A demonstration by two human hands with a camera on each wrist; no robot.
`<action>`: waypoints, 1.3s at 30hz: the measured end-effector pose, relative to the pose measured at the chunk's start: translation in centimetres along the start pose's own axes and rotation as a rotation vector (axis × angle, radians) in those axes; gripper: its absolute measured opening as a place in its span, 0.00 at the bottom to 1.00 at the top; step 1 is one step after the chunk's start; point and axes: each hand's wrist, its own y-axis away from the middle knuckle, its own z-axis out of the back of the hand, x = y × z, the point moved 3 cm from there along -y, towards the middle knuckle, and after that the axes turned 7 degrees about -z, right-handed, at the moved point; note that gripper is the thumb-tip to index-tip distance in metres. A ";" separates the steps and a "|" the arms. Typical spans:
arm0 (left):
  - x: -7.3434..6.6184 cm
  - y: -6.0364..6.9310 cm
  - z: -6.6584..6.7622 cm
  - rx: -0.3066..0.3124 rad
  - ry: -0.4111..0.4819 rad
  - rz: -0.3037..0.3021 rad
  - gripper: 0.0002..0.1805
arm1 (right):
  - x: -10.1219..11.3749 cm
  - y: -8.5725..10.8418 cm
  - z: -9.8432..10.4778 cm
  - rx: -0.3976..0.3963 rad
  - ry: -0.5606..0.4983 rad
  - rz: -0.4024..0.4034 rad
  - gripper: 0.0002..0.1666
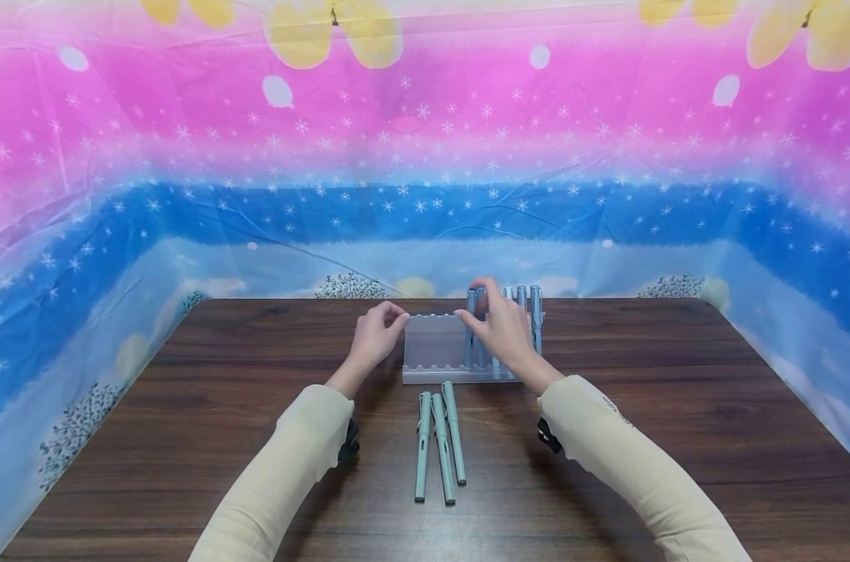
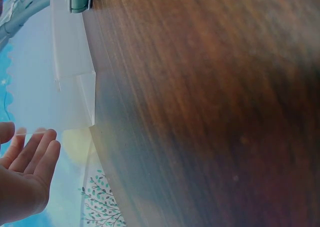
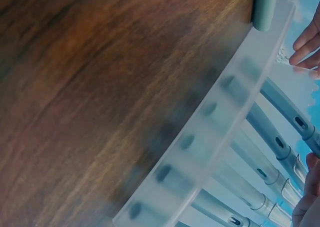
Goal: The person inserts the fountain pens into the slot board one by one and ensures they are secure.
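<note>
A clear pen rack (image 1: 435, 342) with notched edges stands on the table, several blue-grey pens (image 1: 537, 312) upright in its right part. At the rack's upper left corner my left hand (image 1: 377, 336) pinches the edge between thumb and fingers; the left wrist view shows that clear edge at the fingers (image 2: 37, 154). My right hand (image 1: 503, 328) is at the tops of the leftmost upright pens (image 3: 285, 107), thumb and forefinger spread apart around them. It hides part of the row. Three green pens (image 1: 444, 449) lie side by side in front of the rack.
The dark wood table (image 1: 256, 367) reaches back to a pink and blue patterned cloth (image 1: 425, 156) that hangs behind and along both sides. A black device (image 1: 549, 435) sits under the right sleeve, another (image 1: 350, 441) under the left.
</note>
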 end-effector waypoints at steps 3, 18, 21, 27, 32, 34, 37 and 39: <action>0.0 0.1 0.0 -0.001 0.005 0.002 0.08 | -0.2 0.1 -0.1 0.013 0.000 -0.003 0.26; -0.2 0.1 0.1 -0.001 0.005 0.009 0.08 | -1.9 -0.1 0.2 0.251 0.027 0.035 0.33; -0.2 0.2 0.1 0.001 0.011 0.010 0.08 | -2.2 -0.2 0.2 0.281 0.029 0.011 0.34; -0.3 0.2 0.1 0.004 0.013 0.014 0.09 | -2.0 -0.4 0.1 0.295 0.042 -0.009 0.35; -0.2 0.1 0.1 0.003 0.010 0.014 0.09 | -1.8 -0.5 0.0 0.315 0.055 -0.038 0.35; -0.2 0.1 0.1 0.004 0.006 0.014 0.09 | -1.8 -0.6 0.0 0.325 0.061 -0.050 0.35; -0.2 0.0 0.0 0.005 -0.001 0.009 0.09 | -1.7 -0.6 0.0 0.340 0.075 -0.063 0.36; -0.1 0.0 0.0 0.005 -0.003 0.008 0.09 | -1.6 -0.6 0.0 0.348 0.082 -0.068 0.36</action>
